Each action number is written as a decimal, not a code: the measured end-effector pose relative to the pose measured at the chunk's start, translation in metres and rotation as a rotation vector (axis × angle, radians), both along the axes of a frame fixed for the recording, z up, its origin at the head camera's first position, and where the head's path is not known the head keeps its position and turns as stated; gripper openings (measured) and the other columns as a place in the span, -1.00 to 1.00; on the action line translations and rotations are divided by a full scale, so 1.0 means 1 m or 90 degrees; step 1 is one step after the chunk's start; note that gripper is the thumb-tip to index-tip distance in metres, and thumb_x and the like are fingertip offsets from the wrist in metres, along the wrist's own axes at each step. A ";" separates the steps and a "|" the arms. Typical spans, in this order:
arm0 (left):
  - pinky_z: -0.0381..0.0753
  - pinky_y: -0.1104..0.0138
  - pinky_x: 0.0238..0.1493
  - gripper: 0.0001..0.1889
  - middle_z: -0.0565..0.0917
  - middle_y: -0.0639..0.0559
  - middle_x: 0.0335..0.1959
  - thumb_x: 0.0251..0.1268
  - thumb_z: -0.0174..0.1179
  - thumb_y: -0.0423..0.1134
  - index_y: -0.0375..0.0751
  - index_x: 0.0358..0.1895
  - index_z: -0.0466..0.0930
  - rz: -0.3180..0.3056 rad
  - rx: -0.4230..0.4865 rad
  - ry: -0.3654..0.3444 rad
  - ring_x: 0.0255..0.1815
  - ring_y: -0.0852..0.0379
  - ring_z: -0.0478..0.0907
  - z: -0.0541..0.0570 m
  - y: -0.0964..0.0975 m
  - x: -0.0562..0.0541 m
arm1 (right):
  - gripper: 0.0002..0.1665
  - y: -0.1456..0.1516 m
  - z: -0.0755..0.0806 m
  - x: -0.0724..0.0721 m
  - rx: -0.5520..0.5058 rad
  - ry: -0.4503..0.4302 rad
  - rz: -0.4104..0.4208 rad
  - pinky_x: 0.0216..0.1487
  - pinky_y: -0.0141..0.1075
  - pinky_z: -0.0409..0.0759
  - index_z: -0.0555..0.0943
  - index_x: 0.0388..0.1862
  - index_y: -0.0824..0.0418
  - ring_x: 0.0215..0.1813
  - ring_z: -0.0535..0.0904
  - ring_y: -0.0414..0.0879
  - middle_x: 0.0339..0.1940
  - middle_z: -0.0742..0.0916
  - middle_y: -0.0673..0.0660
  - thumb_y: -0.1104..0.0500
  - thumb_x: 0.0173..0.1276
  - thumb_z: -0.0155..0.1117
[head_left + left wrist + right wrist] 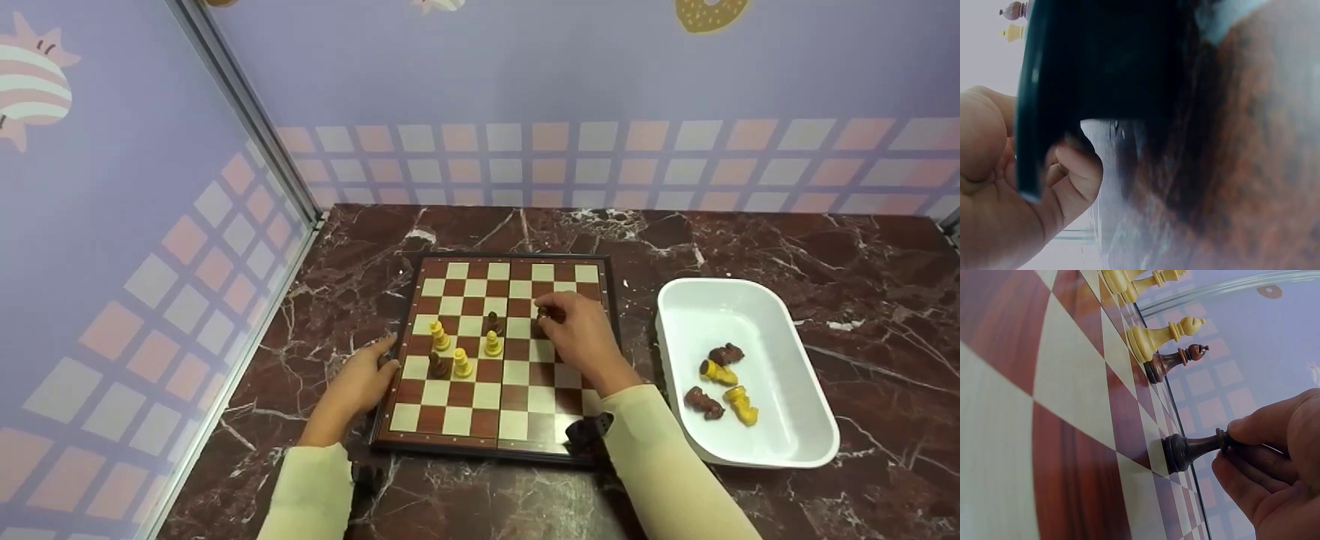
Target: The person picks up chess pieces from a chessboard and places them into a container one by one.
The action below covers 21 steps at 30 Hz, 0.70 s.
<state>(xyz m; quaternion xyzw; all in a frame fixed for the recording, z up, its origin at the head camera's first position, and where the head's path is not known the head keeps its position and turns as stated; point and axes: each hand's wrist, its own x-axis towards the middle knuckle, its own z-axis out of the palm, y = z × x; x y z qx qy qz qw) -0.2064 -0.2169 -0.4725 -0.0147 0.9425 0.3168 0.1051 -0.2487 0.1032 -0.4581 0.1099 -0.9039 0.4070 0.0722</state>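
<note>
My right hand [581, 334] pinches a dark brown chess piece [1190, 449] near its top, which the fingers hide. Its base stands close over the right half of the chessboard [517, 431]. My left hand [360, 379] grips the board's left edge, with curled fingers [1081, 177] around the dark rim. On the left half stand a tall yellow piece [439, 337], another yellow piece [462, 364] and a yellow bishop [1154, 338]. A dark bishop [1171, 361] is right behind the yellow bishop, and a dark piece [438, 366] stands nearest my left hand.
A white plastic tray [799, 375] sits right of the board, with brown pieces [703, 403] and yellow pieces [741, 406] lying in it. The dark marbled tabletop [870, 285] meets a patterned back wall [525, 82] and left wall [135, 187].
</note>
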 end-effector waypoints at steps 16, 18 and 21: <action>0.37 0.29 -0.47 -0.47 0.46 -0.01 -0.53 0.49 -0.02 -0.29 -0.25 0.47 0.20 0.002 0.004 -0.003 -0.65 0.19 0.32 0.000 0.001 0.000 | -0.73 0.004 -0.005 0.004 -0.030 0.031 -0.008 0.03 -0.08 0.60 0.72 -0.07 0.22 -0.06 0.69 0.04 -0.11 0.76 0.17 0.31 0.23 0.33; 0.37 0.29 -0.46 -0.47 0.46 -0.02 -0.51 0.49 -0.02 -0.29 -0.24 0.47 0.21 0.003 0.003 -0.001 -0.64 0.19 0.33 0.000 0.001 -0.001 | -0.73 0.006 -0.005 0.005 -0.036 0.033 -0.011 0.04 -0.08 0.59 0.72 -0.07 0.21 -0.05 0.69 0.04 -0.11 0.76 0.17 0.30 0.23 0.33; 0.38 0.29 -0.44 -0.47 0.46 0.00 -0.52 0.48 -0.02 -0.28 -0.24 0.47 0.21 0.005 0.003 0.000 -0.63 0.19 0.34 0.000 0.001 -0.001 | -0.72 0.007 -0.003 0.007 -0.049 0.028 -0.018 0.06 -0.09 0.58 0.72 -0.06 0.18 -0.04 0.68 0.03 -0.09 0.76 0.15 0.28 0.23 0.33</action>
